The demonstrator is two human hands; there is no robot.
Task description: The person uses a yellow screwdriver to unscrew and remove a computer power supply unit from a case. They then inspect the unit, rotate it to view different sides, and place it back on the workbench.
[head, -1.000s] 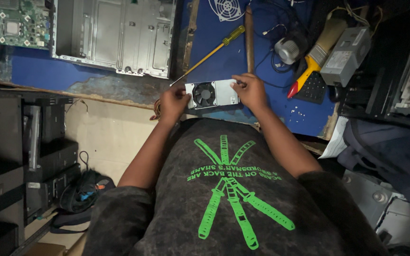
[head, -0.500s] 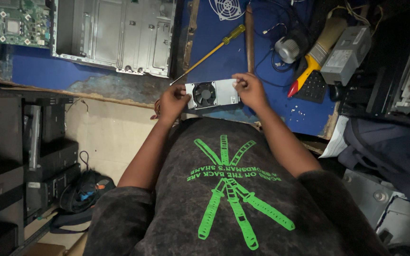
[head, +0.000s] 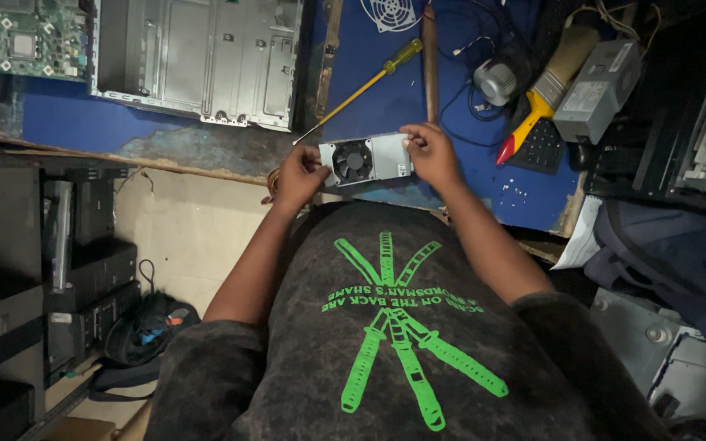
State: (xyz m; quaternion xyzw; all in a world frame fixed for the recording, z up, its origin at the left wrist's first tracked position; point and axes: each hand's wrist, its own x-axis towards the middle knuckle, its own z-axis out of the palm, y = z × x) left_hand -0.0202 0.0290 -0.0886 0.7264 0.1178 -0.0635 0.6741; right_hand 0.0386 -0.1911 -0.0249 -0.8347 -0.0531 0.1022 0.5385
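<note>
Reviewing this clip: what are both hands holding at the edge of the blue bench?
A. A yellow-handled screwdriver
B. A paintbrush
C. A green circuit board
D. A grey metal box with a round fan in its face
D: the left hand and right hand grip the two ends of the grey fan box; the screwdriver lies untouched on the bench.

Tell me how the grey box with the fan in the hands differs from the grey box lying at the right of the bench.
The fan box is held above the bench edge between the left hand and the right hand; the other grey box lies untouched on the blue bench. The fan box shows a round black fan; the other box shows a label on its side and no fan. Both are grey metal boxes.
</note>
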